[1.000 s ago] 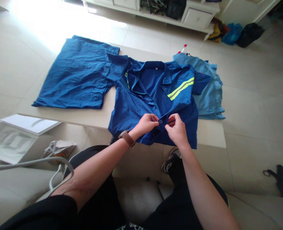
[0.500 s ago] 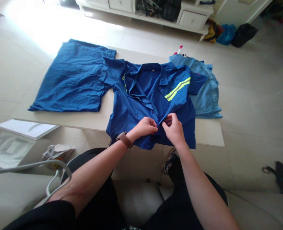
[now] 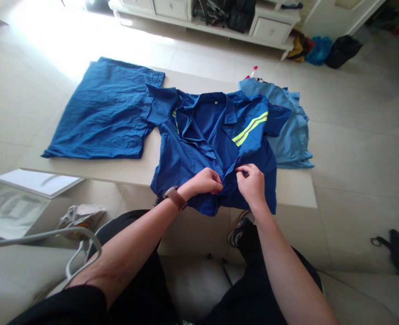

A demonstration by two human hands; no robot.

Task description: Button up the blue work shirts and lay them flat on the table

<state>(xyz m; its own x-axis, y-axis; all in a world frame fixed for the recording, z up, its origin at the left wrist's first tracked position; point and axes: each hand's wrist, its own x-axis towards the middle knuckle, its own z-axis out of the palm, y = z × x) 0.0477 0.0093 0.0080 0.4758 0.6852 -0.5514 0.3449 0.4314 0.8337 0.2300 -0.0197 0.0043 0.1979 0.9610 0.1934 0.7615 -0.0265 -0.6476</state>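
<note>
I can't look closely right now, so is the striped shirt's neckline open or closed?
Open: the striped shirt has its collar spread apart, with the small label inside showing.

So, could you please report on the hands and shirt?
Left hand, right hand on shirt front. Shirt spread on table, collar open. Nothing visibly blocking.

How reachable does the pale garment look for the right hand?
Probably yes for the right hand: the striped shirt covers part of the pale garment, but its right side lies uncovered.
</note>
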